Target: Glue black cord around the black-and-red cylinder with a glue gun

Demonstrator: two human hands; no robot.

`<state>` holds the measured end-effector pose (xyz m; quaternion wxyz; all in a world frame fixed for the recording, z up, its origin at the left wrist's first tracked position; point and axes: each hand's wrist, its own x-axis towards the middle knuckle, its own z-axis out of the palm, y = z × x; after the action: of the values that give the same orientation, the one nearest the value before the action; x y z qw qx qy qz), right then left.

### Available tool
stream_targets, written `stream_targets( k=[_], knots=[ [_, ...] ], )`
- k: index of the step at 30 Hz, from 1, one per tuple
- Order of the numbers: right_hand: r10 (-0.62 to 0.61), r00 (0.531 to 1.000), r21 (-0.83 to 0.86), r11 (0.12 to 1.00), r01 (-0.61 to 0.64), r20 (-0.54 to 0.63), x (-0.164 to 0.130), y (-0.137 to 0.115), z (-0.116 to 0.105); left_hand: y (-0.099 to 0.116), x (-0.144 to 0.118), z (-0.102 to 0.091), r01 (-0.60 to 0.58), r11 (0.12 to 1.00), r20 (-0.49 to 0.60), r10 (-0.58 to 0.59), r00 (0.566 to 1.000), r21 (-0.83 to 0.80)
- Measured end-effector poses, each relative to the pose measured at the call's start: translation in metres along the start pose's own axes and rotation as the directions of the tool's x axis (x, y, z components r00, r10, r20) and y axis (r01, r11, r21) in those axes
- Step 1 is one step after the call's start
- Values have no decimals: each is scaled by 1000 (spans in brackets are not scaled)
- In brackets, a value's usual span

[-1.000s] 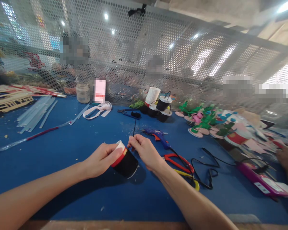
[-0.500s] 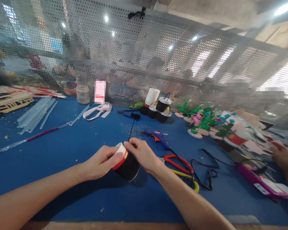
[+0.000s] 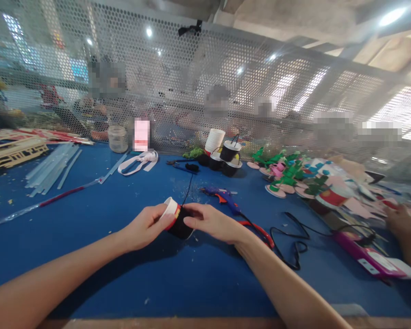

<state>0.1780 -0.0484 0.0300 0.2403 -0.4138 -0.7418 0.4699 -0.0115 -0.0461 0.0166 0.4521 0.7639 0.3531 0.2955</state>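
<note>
Winding the strand: we take this to be the step in hand, laying a black strand (image 3: 188,189) round a paper cup (image 3: 170,206).
Cup: it sits between our two hands over the blue table (image 3: 89,274), though we can't make out whether its base touches; the mouth tips up to the left, the base down to the right. A black wrap (image 3: 181,230) covers its lower side, and a red band (image 3: 175,218) shows nearer the rim.
Left hand (image 3: 147,227): our fingers are grasping the cup near the rim, thumb outside. We should grip firmly enough that it can't slip round, yet lightly enough not to dent the paper.
Right hand (image 3: 210,222): our thumb lies against the black wrap and the fingers bend round the far side; we can't make out whether they pinch the strand.
Strand tension: it runs from beside our right fingers toward a dark bundle (image 3: 192,167). A light, even pull should set each turn snug beside its neighbour.
Border at the red band: we'd best hold the turns level here, since a crooked edge would probably show most.
Glue gun (image 3: 226,198): it lies beyond our right hand, its cord (image 3: 296,258) looping rightward; we should leave the strand room, as a snag could loosen turns.
</note>
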Motion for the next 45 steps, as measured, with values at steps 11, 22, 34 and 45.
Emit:
stream_targets(
  k=[11, 22, 34, 45],
  knots=[
    [-184, 967, -415, 904, 97, -175, 0, 4, 20, 4, 12, 4, 391, 809, 11, -430, 903, -439],
    [-224, 966, -144, 968, 205, -133, 39, -18, 7, 3, 18, 16, 425, 774, 29, -467, 884, -469],
    [66, 687, -507, 625, -594, -724, -6, 32, -64, 0, 15, 10, 361, 872, -90, -410, 908, -329],
    [152, 614, -343, 714, -610, -774, -2, 53, -58, -3, 10, 12, 226, 947, -139, -262, 955, -229]
  ],
)
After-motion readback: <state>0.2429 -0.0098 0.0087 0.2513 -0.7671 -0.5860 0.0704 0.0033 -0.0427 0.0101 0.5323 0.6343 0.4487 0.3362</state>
